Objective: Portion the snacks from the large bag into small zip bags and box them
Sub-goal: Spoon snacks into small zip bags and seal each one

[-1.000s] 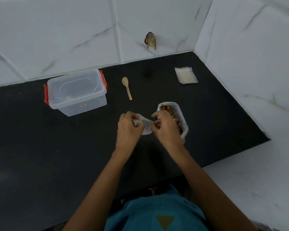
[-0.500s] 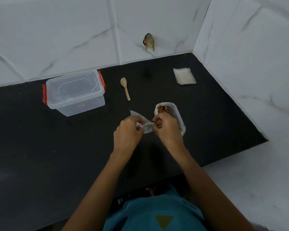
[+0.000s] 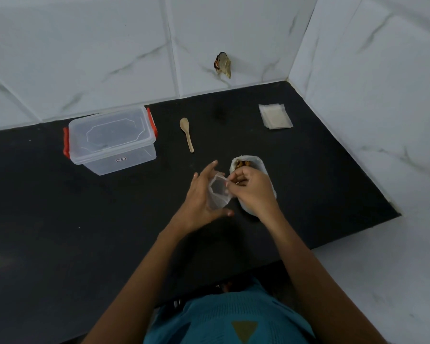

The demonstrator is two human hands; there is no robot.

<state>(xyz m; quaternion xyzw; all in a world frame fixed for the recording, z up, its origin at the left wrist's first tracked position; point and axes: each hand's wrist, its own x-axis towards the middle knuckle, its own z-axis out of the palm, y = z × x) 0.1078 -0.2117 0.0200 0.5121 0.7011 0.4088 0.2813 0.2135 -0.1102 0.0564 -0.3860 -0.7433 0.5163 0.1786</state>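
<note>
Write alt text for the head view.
A person holds a small zip bag open beside the large snack bag on a black counter. Behind lie a wooden spoon, a lidded clear box and spare zip bags.

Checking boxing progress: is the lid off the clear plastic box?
No, the lid sits closed on the clear plastic box, between its red latches.

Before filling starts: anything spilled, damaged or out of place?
No spill shows on the counter. One oddity: a brownish crumpled scrap clings to the back wall, above the spoon; debris or tile damage, I cannot tell.
</note>
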